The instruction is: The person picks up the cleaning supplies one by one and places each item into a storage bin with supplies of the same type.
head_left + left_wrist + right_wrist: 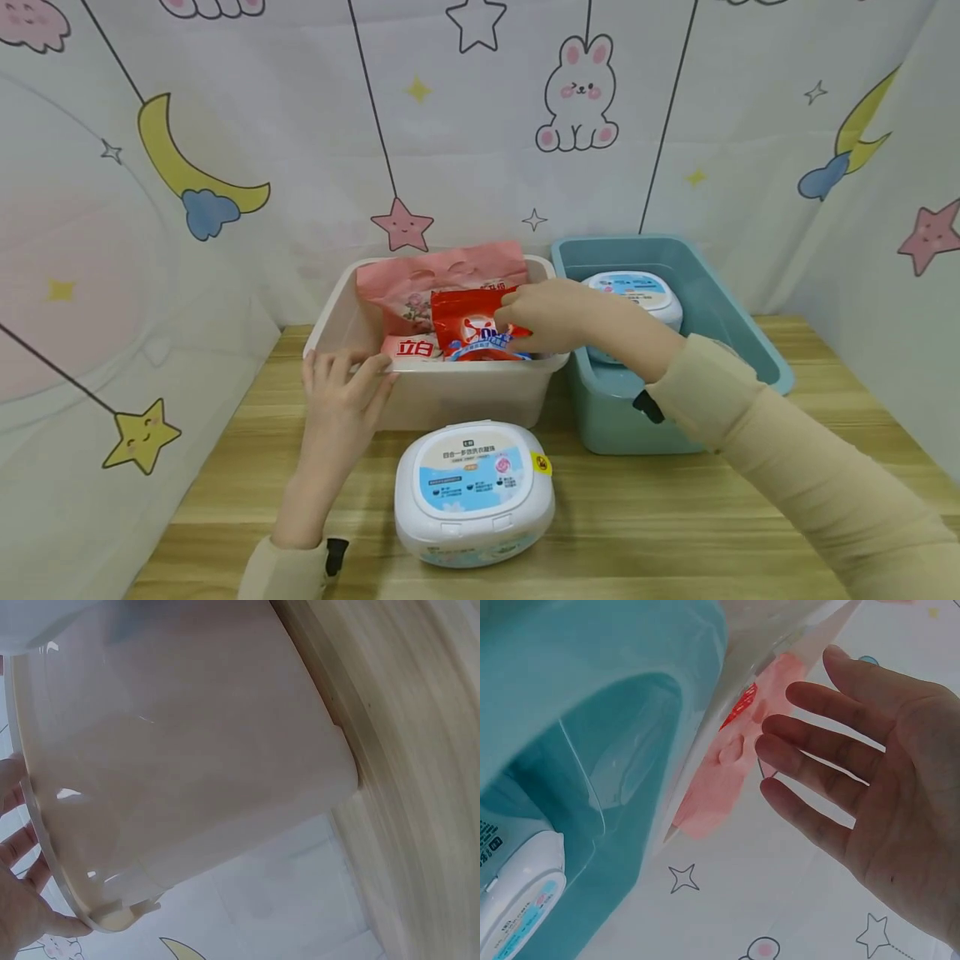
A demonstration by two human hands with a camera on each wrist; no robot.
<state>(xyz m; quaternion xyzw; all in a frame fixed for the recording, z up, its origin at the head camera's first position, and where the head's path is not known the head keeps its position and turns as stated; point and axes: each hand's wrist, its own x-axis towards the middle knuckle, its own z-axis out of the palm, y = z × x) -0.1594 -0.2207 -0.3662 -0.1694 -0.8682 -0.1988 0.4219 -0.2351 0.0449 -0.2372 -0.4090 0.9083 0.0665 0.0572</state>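
Note:
My left hand (345, 392) holds the front left corner of the white bin (465, 396), its fingers bent over the rim in the left wrist view. In the bin stand a red laundry detergent bag (457, 312), a pink bag (405, 279) and a white pack with red characters (414, 347). My right hand (547, 312) hovers at the red bag's right side and overlaps it in the head view. The right wrist view shows its fingers (825, 746) spread loosely with nothing between them.
A white lidded tub (472, 500) with a blue label stands on the wooden table (675, 525) before the bin. Close on the right, a teal bin (750, 350) contains a similar tub (637, 292). Behind hangs a patterned white cloth (480, 125).

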